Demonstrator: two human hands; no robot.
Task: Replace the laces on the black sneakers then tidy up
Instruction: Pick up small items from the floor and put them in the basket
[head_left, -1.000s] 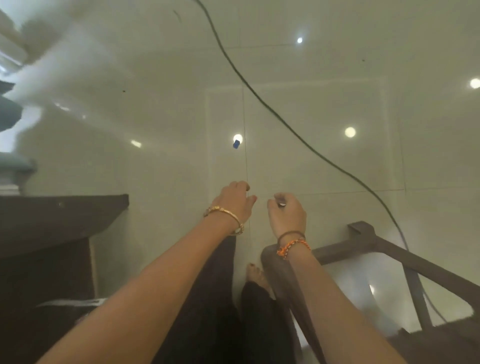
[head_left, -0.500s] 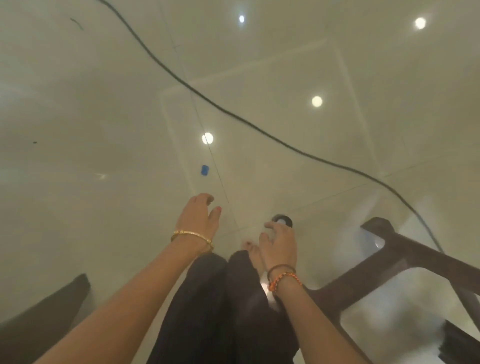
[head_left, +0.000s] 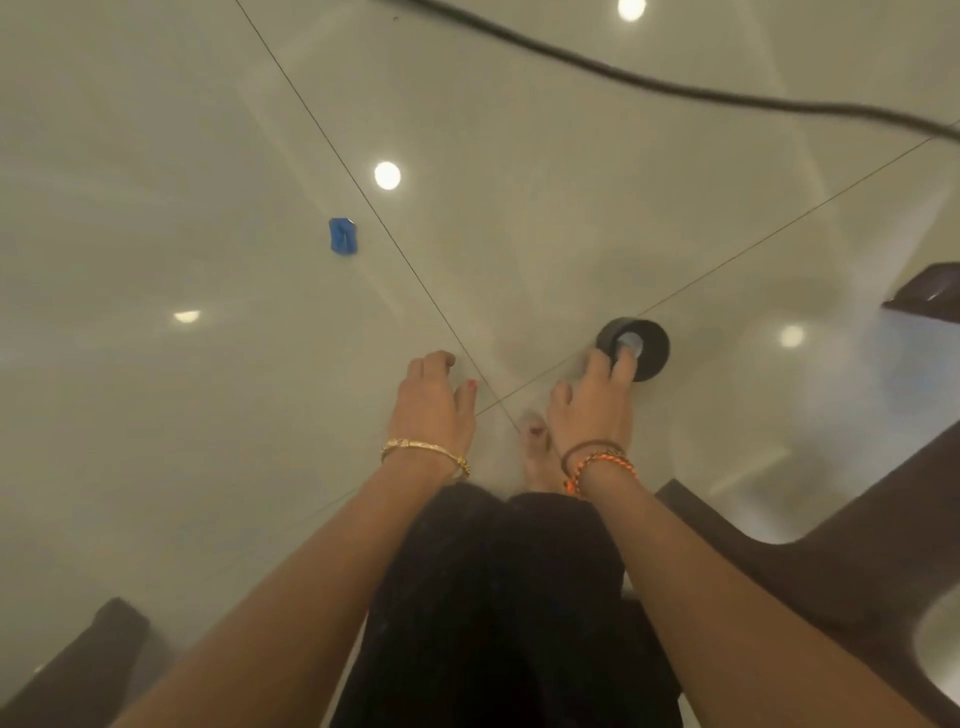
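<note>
No sneakers or laces show in the head view. My right hand (head_left: 589, 405) reaches out over the glossy tiled floor and holds a black ring-shaped roll (head_left: 647, 345) at its fingertips. One finger lies across the roll's pale centre. My left hand (head_left: 431, 402) hovers beside it with loosely curled fingers and holds nothing. Both wrists wear bangles. A bare foot (head_left: 535, 449) shows between the hands, above my dark trousers.
A small blue object (head_left: 343, 236) lies on the floor to the far left. A black cable (head_left: 675, 85) runs across the top. Dark wooden furniture (head_left: 831, 519) stands at the right, with another dark piece (head_left: 78, 660) at the lower left.
The view has swung down and to the right, and the floor looks closer. The black roll stayed at my right fingertips and looks larger. The dark cabinet on the left has left the view.
</note>
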